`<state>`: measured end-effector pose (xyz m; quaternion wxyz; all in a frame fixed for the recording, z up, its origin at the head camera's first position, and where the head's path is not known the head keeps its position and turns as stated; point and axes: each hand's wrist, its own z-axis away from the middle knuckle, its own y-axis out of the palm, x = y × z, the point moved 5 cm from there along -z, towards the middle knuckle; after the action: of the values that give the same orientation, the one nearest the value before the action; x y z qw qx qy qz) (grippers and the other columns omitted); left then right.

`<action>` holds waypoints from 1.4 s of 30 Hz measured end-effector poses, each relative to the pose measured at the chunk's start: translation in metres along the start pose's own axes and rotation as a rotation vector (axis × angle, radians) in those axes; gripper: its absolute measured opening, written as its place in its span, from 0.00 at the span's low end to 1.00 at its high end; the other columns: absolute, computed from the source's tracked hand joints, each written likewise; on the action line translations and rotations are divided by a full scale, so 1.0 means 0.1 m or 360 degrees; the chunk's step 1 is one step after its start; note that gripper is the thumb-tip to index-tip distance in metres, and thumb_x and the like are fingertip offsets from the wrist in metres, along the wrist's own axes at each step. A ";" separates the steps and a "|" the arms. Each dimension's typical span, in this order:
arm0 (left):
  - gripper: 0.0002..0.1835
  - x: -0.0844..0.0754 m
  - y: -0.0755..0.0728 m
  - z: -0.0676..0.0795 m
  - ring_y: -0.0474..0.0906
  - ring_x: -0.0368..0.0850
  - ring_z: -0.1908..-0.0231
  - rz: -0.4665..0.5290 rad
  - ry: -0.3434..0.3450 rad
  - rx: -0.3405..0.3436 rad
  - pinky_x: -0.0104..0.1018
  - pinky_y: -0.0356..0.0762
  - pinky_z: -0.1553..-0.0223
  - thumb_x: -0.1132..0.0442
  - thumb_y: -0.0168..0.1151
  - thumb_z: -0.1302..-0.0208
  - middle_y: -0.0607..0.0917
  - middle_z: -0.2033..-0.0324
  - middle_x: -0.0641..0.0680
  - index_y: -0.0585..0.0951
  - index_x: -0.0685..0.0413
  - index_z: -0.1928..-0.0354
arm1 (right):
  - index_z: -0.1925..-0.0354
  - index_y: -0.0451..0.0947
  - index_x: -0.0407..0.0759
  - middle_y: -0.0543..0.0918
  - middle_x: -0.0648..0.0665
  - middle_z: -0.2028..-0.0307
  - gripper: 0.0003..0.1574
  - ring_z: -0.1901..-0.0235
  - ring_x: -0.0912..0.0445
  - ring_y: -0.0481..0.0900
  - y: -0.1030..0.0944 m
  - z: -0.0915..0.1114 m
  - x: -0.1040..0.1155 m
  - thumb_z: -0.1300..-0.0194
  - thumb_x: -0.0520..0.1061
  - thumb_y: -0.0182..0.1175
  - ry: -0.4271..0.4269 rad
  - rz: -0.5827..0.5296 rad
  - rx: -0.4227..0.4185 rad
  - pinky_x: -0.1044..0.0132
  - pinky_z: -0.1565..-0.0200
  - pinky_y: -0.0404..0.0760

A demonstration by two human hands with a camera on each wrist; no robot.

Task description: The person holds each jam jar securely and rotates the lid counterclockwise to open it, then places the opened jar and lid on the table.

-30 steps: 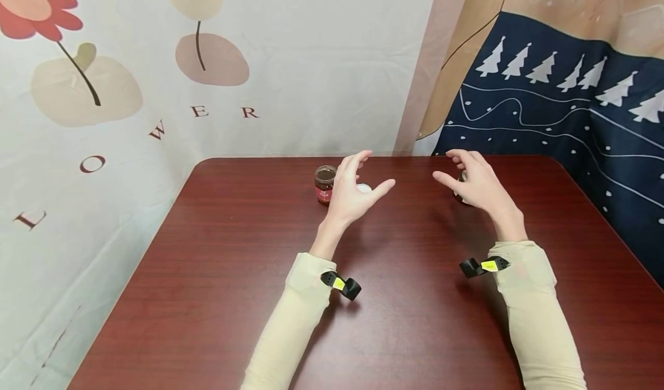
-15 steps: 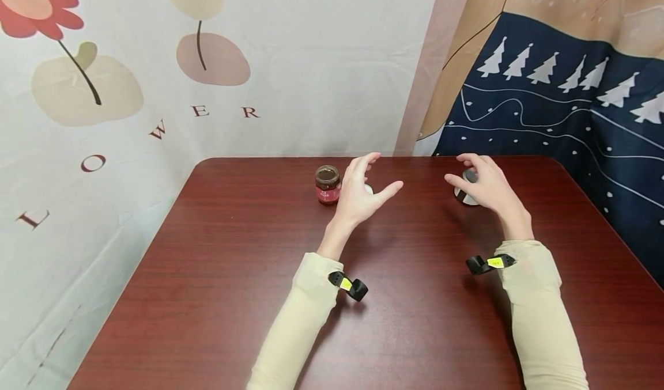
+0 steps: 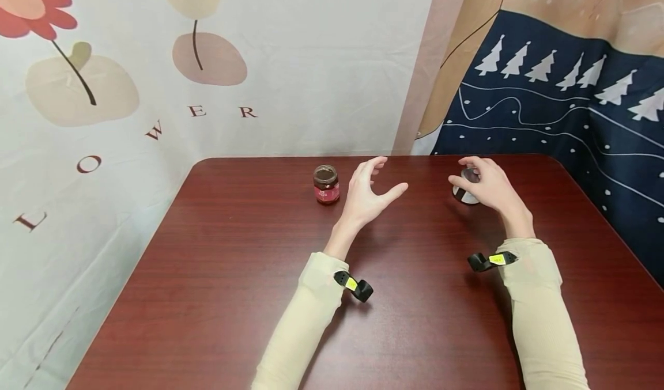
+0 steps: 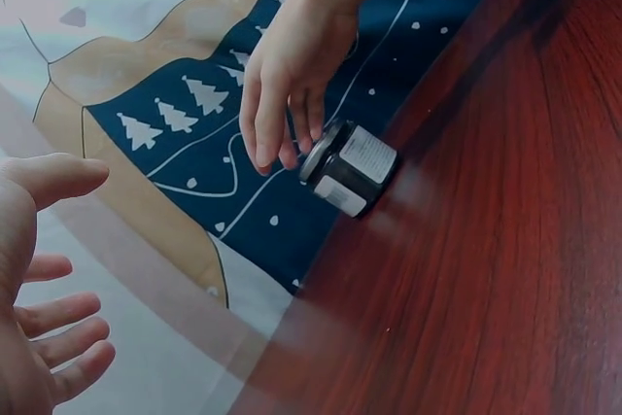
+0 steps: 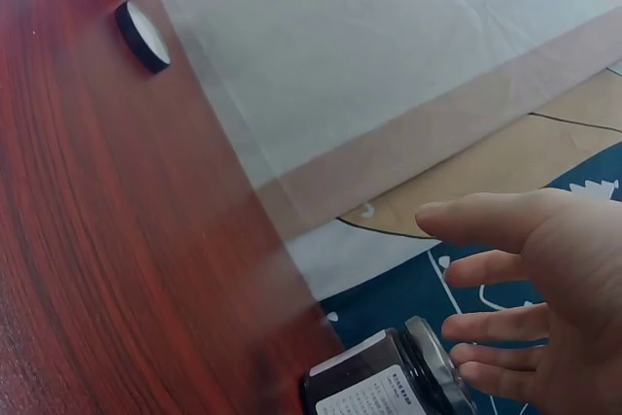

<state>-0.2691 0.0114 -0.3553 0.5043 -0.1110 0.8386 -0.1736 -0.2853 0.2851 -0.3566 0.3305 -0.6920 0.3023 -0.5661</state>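
Observation:
A glass jar with a red label (image 3: 326,192) stands without its lid at the back of the table. To its right my left hand (image 3: 361,200) hovers with spread fingers, holding nothing. A round lid (image 5: 144,38), white inside and dark-rimmed, lies on the table in the right wrist view; the left hand hides it in the head view. My right hand (image 3: 490,187) is beside a dark jar with white labels (image 4: 352,172), its loosely bent fingers right at the grey lid (image 5: 439,366) on top. This second jar stands upright on the table.
The dark red wooden table (image 3: 218,263) ends just behind both jars. Beyond it hang a white flower-print cloth (image 3: 311,90) and a navy cloth with white trees (image 3: 544,108). Each sleeve cuff carries a small black camera, such as the left wrist camera (image 3: 358,287).
The left hand has shifted right, away from the red-labelled jar, which now shows fully, while the white lid has gone behind it. The right hand has moved slightly right, closer around the dark jar's top.

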 end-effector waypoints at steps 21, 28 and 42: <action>0.36 0.09 0.20 0.02 0.73 0.48 0.44 0.0063 -0.0043 0.0086 0.48 0.74 0.42 0.52 0.76 0.43 0.77 0.44 0.56 0.73 0.55 0.34 | 0.37 0.70 0.31 0.69 0.23 0.38 0.35 0.37 0.30 0.57 -0.02 0.00 -0.18 0.31 0.53 0.62 0.0040 0.0049 -0.0028 0.34 0.41 0.59; 0.36 0.12 0.26 0.03 0.74 0.48 0.45 0.0061 -0.0051 0.0088 0.47 0.75 0.42 0.53 0.76 0.43 0.78 0.44 0.58 0.74 0.55 0.34 | 0.36 0.69 0.32 0.73 0.24 0.40 0.36 0.41 0.31 0.62 -0.02 0.00 -0.23 0.32 0.53 0.63 0.0072 0.0066 -0.0037 0.35 0.45 0.66; 0.38 0.21 0.42 0.06 0.76 0.56 0.43 0.0004 -0.0129 0.0192 0.41 0.74 0.42 0.51 0.76 0.43 0.76 0.41 0.58 0.73 0.54 0.33 | 0.37 0.70 0.31 0.77 0.24 0.45 0.36 0.47 0.32 0.71 -0.03 0.01 -0.22 0.38 0.44 0.72 0.0012 0.0045 -0.0019 0.36 0.48 0.73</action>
<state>-0.2739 0.0416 -0.3917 0.5439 -0.0862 0.8056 -0.2185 -0.2882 0.3047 -0.3669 0.3334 -0.6875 0.3165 -0.5621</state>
